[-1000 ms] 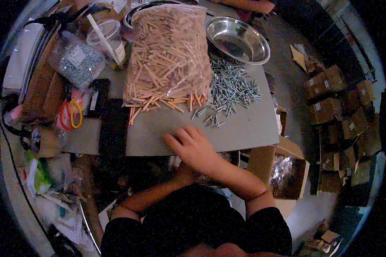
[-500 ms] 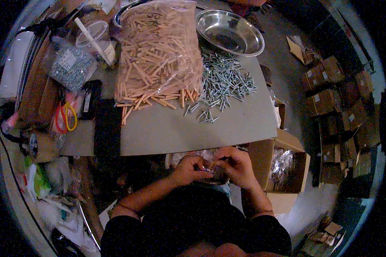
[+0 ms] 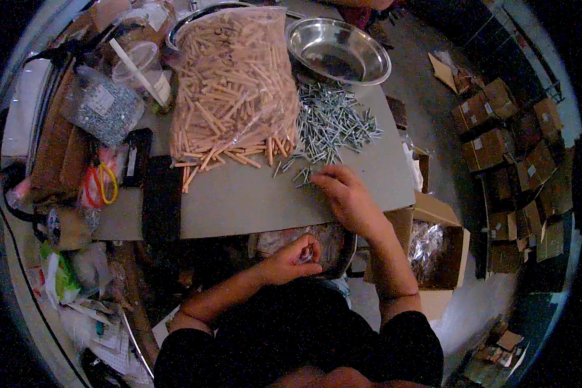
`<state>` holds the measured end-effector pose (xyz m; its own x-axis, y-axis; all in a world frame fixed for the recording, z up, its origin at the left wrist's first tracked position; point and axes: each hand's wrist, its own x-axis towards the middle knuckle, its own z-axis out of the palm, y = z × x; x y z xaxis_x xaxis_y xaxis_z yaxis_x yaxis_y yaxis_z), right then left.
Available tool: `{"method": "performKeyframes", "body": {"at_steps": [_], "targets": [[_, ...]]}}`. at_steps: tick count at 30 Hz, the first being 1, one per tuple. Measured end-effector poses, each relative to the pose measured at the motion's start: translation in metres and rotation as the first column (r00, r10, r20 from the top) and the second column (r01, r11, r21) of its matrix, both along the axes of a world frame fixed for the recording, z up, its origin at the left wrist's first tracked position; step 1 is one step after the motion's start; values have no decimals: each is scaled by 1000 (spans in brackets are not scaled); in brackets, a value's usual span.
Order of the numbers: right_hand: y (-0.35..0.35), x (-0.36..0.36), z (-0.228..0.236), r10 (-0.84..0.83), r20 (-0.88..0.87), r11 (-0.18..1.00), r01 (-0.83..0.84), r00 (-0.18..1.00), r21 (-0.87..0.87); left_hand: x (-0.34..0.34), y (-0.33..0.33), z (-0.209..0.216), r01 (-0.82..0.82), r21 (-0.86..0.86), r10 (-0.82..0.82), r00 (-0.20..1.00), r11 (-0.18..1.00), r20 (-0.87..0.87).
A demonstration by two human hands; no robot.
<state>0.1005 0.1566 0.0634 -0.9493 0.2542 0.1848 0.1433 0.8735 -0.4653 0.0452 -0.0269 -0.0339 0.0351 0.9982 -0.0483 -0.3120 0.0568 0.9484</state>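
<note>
My left hand [image 3: 290, 264] is held beyond the table's near edge, fingers curled round something small and shiny, perhaps a clear plastic bag; most of it is hidden. Over the tabletop, my right hand [image 3: 352, 202] reaches to the near end of a pile of silvery metal screws [image 3: 336, 123]. Its thumb and fingers are pinched together at a few loose screws [image 3: 301, 176]; what sits between the fingertips is hidden. Left of the pile lies a big clear bag of wooden dowels [image 3: 229, 84], some spilling from its near end.
A steel bowl [image 3: 339, 48] stands behind the screws. At the left are a bag of small metal parts [image 3: 107, 107], a plastic tub [image 3: 136, 64], and red and yellow loops [image 3: 101, 184]. An open carton [image 3: 463, 255] holding clear plastic stands right; stacked boxes [image 3: 488, 152] lie beyond.
My right hand has left my left hand and moved forward over the table to the loose screws. The left hand stays in about the same place, still curled.
</note>
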Motion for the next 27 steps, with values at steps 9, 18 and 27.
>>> {"method": "performKeyframes", "body": {"at_steps": [9,18,27], "targets": [[10,12,-12,-26,121,998,32,992,-50,-8,-7,-2,-48,-54,54,993,997,101],[-2,17,5,-79,57,991,85,995,-102,-8,1,-3,-69,-1,69,996,998,63],[4,25,-5,-66,145,997,72,987,-37,-8,1,2,-79,-49,82,994,996,75]]}}
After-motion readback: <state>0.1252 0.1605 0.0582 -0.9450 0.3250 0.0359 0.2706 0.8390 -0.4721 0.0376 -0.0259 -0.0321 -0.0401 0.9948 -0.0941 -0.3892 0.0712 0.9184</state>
